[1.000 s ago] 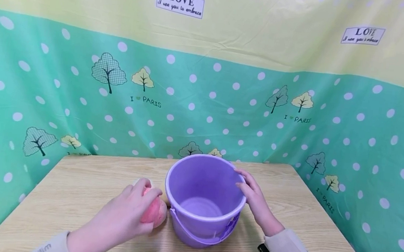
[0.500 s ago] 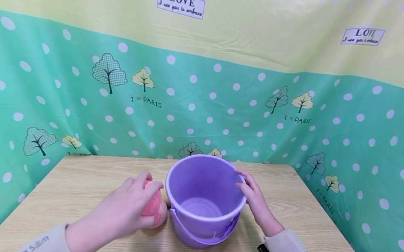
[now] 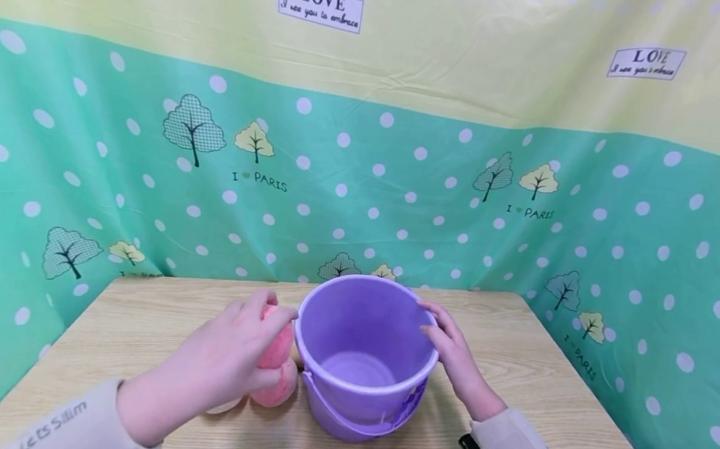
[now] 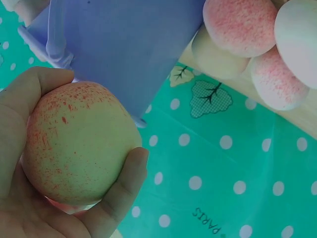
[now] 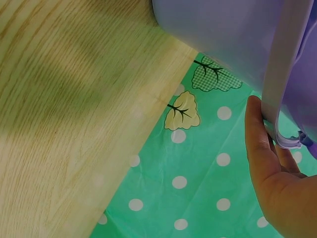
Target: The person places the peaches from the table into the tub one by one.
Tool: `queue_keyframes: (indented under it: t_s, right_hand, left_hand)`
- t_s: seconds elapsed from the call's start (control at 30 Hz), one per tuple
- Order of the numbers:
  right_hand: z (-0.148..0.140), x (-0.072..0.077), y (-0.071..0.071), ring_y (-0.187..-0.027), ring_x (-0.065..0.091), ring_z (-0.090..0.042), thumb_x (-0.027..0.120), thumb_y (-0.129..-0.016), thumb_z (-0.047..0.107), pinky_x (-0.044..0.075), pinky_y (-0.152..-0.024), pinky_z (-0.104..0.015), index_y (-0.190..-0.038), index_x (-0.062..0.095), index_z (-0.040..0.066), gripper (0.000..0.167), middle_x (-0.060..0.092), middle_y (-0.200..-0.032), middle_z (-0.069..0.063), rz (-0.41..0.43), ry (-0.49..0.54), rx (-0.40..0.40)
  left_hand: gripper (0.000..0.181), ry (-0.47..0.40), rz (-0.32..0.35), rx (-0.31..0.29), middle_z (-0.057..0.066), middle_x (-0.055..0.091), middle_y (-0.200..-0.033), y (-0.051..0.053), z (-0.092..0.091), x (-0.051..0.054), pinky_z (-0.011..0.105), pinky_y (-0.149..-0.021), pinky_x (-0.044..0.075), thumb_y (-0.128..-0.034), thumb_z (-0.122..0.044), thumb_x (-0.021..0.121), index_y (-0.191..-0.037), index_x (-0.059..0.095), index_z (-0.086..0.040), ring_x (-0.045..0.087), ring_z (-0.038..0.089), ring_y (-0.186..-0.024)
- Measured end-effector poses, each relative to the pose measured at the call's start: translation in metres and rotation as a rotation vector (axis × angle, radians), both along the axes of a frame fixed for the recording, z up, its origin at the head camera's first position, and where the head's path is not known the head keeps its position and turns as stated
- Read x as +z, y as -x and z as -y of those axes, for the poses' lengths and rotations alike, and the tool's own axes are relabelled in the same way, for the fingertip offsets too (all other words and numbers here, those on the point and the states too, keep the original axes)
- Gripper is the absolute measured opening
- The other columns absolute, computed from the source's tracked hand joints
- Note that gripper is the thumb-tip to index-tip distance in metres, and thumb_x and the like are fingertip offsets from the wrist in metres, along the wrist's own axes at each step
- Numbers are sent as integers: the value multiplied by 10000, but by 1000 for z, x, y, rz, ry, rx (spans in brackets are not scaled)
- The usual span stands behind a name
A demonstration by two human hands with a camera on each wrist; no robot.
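A pink, peach-like fruit [image 3: 276, 346] is held in my left hand [image 3: 217, 359], raised just left of the purple bucket [image 3: 351, 412]. In the left wrist view the fingers and thumb curl round this speckled fruit [image 4: 81, 144], beside the bucket wall [image 4: 129, 49]. My right hand [image 3: 461, 357] rests on the bucket's right rim, fingertips over the edge. The right wrist view has the right hand [image 5: 277, 173] against the bucket's rim band [image 5: 282, 69], fingers fairly straight. The visible inside of the bucket holds nothing.
Another pink fruit [image 3: 276, 384] lies on the wooden table [image 3: 547, 445] left of the bucket, with a pale one [image 3: 227, 407] near it. The left wrist view shows several pink and pale fruits [image 4: 240, 25] together. A green dotted curtain [image 3: 362, 203] stands behind.
My left hand has lifted the pink fruit slightly up, uncovering another pink one below and a pale one nearby. The right hand and the bucket have stayed in place.
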State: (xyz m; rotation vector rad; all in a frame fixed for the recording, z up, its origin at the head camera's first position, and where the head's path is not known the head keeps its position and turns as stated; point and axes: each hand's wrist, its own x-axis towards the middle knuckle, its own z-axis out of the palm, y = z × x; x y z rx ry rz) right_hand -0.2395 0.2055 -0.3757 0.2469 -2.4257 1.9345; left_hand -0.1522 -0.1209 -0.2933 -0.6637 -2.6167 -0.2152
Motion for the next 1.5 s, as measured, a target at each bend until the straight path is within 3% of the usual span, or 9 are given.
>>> queue_keyframes:
  t_s: [0.33,0.47,0.57,0.73,0.93,1.2,1.5]
  right_hand:
    - [0,-1,1,-1324,470,-370,486,-965,187,488,-935,-358,-1435,463,138,473,382,-1550,-152,1,3,4]
    - [0,-1,1,-1319,473,-370,483,-965,187,488,-935,-364,-1432,464,133,470,388,-1544,-156,-2,8,5]
    - [0,-1,1,-1312,477,-372,485,-964,186,492,-925,-360,-1430,466,130,470,392,-1541,-159,-4,11,2]
    - [-1,-2,1,-1311,476,-371,486,-965,181,489,-912,-341,-1433,464,135,471,388,-1544,-155,2,10,-1]
    - [-1,-2,1,-1328,466,-372,487,-963,183,485,-925,-347,-1439,461,146,478,378,-1554,-147,8,6,-5]
    - [1,-1,2,-1333,463,-368,483,-963,193,471,-959,-369,-1433,464,136,474,377,-1555,-142,7,16,-3]
    - [1,-1,2,-1339,457,-363,476,-960,185,469,-946,-344,-1434,465,133,477,372,-1559,-138,6,18,-6]
  left_hand:
    - [624,-16,-34,-80,133,557,-1106,10,-6,18,388,-679,549,-666,-256,841,-1238,614,-154,585,267,-834]
    - [624,-21,-44,-96,141,564,-1110,15,-11,22,387,-695,540,-682,-336,851,-1230,620,-147,575,253,-803]
    - [620,-37,-14,-90,148,562,-1145,17,-15,26,385,-686,542,-691,-356,844,-1230,625,-142,588,264,-828]
    - [603,-62,45,-81,155,551,-1183,22,-21,30,393,-704,552,-688,-234,785,-1256,617,-120,608,294,-891]
    - [638,-88,97,-83,161,543,-1223,31,-29,27,462,-816,556,-725,-270,782,-1311,588,-110,617,328,-981]
    - [708,-107,149,-108,141,533,-1276,47,-46,16,450,-864,558,-762,-330,793,-1389,539,-119,613,313,-1051]
    - [692,-131,132,-155,119,533,-1283,59,-63,6,449,-877,548,-774,-343,780,-1390,528,-154,615,293,-1043]
